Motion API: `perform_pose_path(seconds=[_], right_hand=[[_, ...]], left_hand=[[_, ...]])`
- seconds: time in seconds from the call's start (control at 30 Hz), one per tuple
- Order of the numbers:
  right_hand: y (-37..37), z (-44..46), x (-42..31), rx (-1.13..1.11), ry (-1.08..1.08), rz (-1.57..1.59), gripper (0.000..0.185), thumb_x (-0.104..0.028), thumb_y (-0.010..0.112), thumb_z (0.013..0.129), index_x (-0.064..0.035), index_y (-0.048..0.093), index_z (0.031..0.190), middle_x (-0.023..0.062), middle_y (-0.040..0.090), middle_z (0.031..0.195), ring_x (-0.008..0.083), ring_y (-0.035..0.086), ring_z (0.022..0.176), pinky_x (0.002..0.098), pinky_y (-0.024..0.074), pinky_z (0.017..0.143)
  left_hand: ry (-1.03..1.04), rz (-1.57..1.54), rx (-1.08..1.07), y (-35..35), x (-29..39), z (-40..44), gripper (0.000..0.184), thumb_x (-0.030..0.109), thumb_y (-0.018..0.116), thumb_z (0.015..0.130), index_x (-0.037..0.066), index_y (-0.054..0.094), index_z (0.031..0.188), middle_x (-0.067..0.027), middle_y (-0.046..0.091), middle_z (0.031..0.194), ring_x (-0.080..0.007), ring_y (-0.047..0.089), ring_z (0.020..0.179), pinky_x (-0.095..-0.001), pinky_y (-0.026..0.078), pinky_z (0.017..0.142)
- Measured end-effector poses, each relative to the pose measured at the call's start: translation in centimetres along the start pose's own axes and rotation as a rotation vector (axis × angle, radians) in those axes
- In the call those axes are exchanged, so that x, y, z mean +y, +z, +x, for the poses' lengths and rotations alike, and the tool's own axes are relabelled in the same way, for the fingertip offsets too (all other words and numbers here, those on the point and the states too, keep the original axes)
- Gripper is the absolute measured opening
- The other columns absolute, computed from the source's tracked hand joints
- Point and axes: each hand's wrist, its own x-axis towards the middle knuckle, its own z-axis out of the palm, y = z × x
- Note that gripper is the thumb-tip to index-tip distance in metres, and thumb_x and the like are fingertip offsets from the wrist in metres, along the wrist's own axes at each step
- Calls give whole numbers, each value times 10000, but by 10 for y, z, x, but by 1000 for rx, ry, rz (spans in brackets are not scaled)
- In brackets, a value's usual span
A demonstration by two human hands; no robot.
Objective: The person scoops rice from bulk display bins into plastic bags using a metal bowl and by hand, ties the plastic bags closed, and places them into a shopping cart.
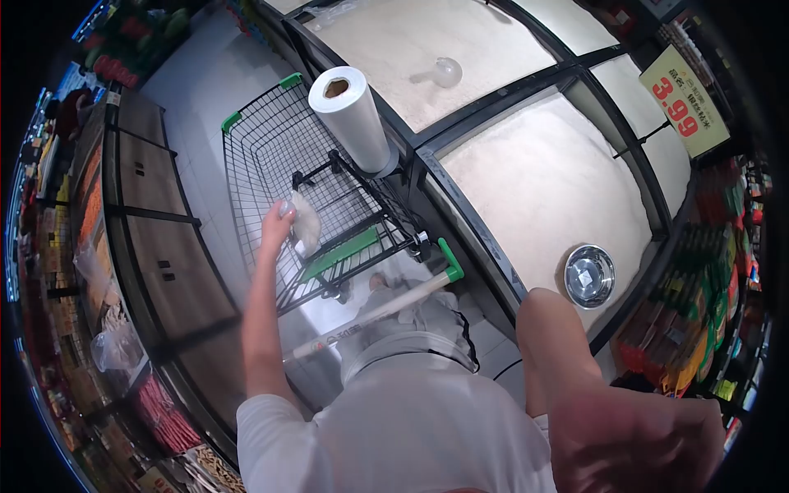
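My left hand (279, 218) reaches out over the wire shopping cart (255, 168), its fingers closed on the gathered top of a clear plastic bag (306, 223). Pale contents fill the bag, and a small white label shows near its lower end. Whether the bag rests on the wire or hangs above it, I cannot tell. Close to the camera at lower right is my right hand (637, 440), raised with the elbow bent over the edge of a grain bin. Its fingers are blurred and in shadow, so their grip does not show.
A large roll of plastic bags (355, 123) stands at the cart's right side. Bins of white grain (526, 181) line the right, one holding a steel bowl (589, 277), another a clear scoop (446, 72). A yellow price sign (686, 103) stands beyond. Wooden cabinets (156, 172) border the aisle's left.
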Motion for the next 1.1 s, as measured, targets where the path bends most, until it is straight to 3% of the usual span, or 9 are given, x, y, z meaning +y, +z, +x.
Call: perform_pose_path(seconds=[0.07,0.2,0.43,0.47,0.63,0.7,0.77,0.93,1.1], right_hand=[[1,-8,15,-30,35,27,320,-1,625,822,-12,597,1141,62,644,1157,214,518,1213,407,349,1051],[7,-7,11,-340,53,-870,315,-43,598,853,31,584,1159,117,623,1188,247,514,1206,438,339,1052],[9,-42,17,-467,168,-159,294,-57,528,912,23,580,1191,116,579,1269,251,482,1220,474,313,1062],[1,-50,27,-595,-191,-469,291,-26,547,906,4,585,1193,110,570,1279,227,480,1222,419,322,1073],[-72,-66,64,-504,-317,-383,214,-10,580,905,-7,622,1115,94,647,1154,192,566,1121,355,422,1020],[-75,-78,45,-163,78,-602,172,-107,592,914,-53,631,1073,57,627,1055,176,555,1011,324,427,917],[-98,-86,49,-165,98,-681,168,-103,598,910,-52,632,1066,56,632,1047,176,561,1004,324,434,913],[-105,-97,42,-451,-104,-680,159,-93,612,900,-48,635,1051,56,643,1028,175,576,987,324,451,903],[-66,-52,24,-603,-314,-664,150,-83,626,890,-44,638,1035,55,654,1009,174,591,969,324,468,894]], left_hand=[[7,17,46,22,-39,27,252,179,659,847,25,598,1037,-161,669,881,-284,648,805,-392,494,728],[-96,68,-11,68,-99,78,308,220,654,846,47,627,1100,-208,682,996,-376,657,951,-430,505,825],[-131,338,3,137,-108,103,380,313,665,817,92,649,1125,-226,674,1022,-419,636,976,-476,497,853],[-70,296,25,146,-122,107,385,310,673,803,76,651,1108,-223,677,1009,-416,641,962,-481,498,846],[-159,322,21,185,-153,133,419,285,685,756,14,652,1073,-239,676,984,-414,648,938,-497,496,833],[-167,303,82,200,-165,136,386,268,680,755,8,665,1039,-246,676,961,-414,644,953,-498,493,835],[-151,225,102,216,-190,143,357,250,675,751,1,667,1007,-235,680,936,-408,646,931,-488,499,819],[1,205,-275,236,-202,144,345,251,618,812,-9,662,1034,-207,682,924,-353,645,851,-438,507,785],[-305,64,-292,236,-216,134,312,220,590,840,33,696,1066,-199,701,1016,-288,682,975,-403,519,808]])
